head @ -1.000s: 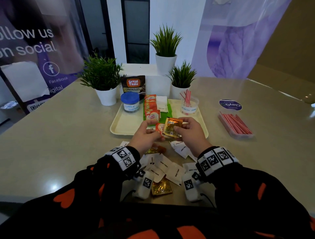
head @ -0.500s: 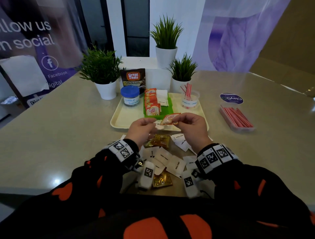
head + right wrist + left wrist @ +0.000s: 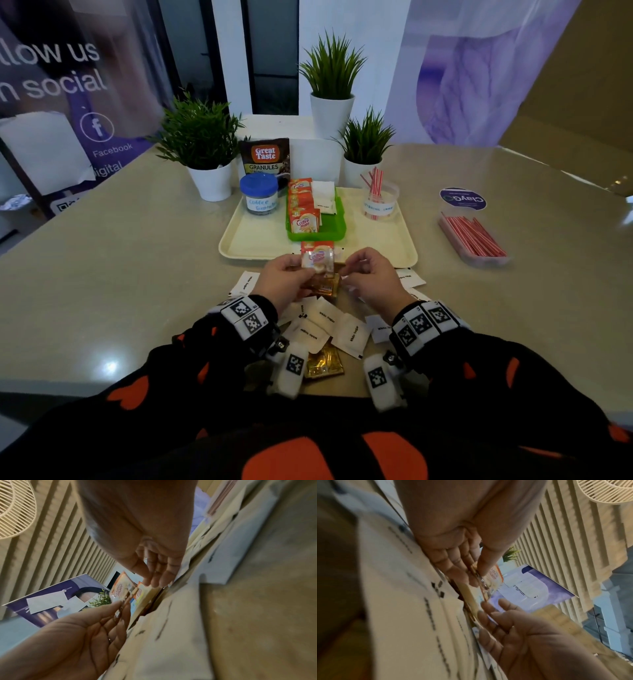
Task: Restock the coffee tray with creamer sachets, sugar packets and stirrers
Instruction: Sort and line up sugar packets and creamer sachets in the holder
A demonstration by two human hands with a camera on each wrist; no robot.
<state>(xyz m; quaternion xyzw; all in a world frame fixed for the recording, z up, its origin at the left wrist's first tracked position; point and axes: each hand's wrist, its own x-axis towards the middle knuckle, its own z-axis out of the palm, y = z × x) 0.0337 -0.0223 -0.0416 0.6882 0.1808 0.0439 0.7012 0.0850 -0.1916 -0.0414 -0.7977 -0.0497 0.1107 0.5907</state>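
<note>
I hold a small stack of Coffee-mate creamer sachets (image 3: 317,258) upright just over the near rim of the cream tray (image 3: 260,246). My left hand (image 3: 301,270) pinches the stack's left side between thumb and fingers (image 3: 481,566). The right hand (image 3: 346,270) pinches its right edge, its fingertips (image 3: 154,580) on the sachets (image 3: 120,588). More creamer sachets (image 3: 303,219) and white sugar packets (image 3: 323,195) stand in a green basket (image 3: 334,233) on the tray. A clear cup (image 3: 378,202) there holds red-striped stirrers. Loose sugar packets (image 3: 329,318) lie on the table under my wrists.
A blue-lidded coffee jar (image 3: 258,193) stands on the tray, a Great Taste pouch (image 3: 265,157) behind it. Three potted plants (image 3: 205,144) line the back. A box of stirrers (image 3: 472,236) sits at the right. A gold sachet (image 3: 323,365) lies near the table's front edge.
The sachet held between both hands turned from its foil back, through flat, to upright with its printed front toward me. Both hands stayed at the tray's near rim.
</note>
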